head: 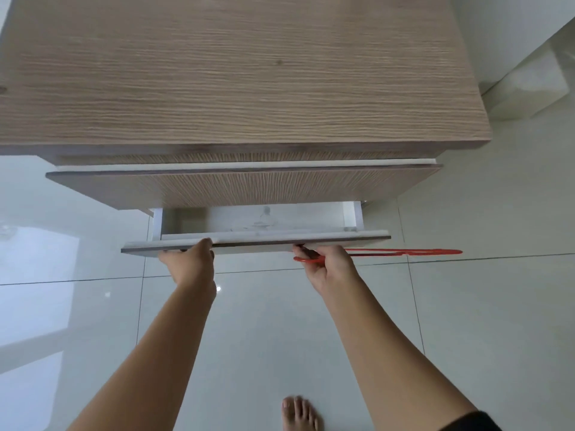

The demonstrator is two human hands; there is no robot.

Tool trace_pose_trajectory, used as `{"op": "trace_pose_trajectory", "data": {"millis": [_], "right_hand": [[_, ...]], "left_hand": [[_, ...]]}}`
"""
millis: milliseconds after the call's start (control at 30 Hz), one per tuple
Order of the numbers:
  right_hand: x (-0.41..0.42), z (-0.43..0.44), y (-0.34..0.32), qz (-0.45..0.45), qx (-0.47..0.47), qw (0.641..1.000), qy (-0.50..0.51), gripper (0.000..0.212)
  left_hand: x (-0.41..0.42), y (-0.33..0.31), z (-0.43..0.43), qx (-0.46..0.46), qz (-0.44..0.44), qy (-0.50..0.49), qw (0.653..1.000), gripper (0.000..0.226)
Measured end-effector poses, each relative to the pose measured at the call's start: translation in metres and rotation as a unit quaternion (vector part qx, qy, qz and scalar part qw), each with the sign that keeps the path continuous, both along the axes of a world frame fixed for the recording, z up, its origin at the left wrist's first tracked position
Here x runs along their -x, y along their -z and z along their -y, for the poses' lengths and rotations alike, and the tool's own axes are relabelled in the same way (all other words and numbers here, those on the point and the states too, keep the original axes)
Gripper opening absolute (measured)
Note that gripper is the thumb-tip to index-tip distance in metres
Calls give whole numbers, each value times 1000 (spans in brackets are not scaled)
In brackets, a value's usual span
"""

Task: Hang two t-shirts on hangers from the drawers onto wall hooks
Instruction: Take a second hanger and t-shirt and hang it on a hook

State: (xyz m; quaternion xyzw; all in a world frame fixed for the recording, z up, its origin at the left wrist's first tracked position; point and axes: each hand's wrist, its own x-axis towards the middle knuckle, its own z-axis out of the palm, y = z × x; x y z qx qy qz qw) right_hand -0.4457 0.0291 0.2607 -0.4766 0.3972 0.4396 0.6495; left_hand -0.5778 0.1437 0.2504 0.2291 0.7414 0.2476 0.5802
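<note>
A wooden chest of drawers [236,73] fills the upper view. Its lower drawer [255,241] is pulled out a little, and the white inside that shows holds nothing visible. My left hand [189,262] grips the top edge of that drawer's front, left of centre. My right hand [326,269] is at the same edge on the right, its fingers closed on a red hanger [404,252] that sticks out flat to the right. No t-shirt is in view. The drawer above [242,188] stands slightly out too.
Glossy white floor tiles [485,306] surround the chest. A bare foot [300,413] stands on the floor below my arms. A white wall corner [513,42] rises at the upper right.
</note>
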Motion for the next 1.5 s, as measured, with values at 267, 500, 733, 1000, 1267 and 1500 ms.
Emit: {"op": "trace_pose_trajectory", "data": {"millis": [267, 500, 733, 1000, 1267, 1500], "right_hand": [[-14, -24, 14, -16, 10, 1000, 18, 31], [-28, -43, 10, 9, -45, 998, 35, 26], [-31, -51, -9, -1, -50, 998, 28, 18], [-5, -38, -76, -25, -79, 996, 36, 10], [-7, -50, -141, 55, 9, 998, -6, 7], [-16, -68, -133, 36, 28, 998, -30, 26]], "left_hand": [[-13, -2, -27, 35, 53, -20, 998, 34], [-19, -4, -35, -19, 123, -21, 992, 29], [-21, -7, -47, -33, 144, 7, 989, 14], [-22, -81, -26, -74, 167, -17, 983, 46], [-26, -135, -35, -56, 117, -9, 992, 20], [-27, -137, -49, -36, 78, 51, 995, 24]]}}
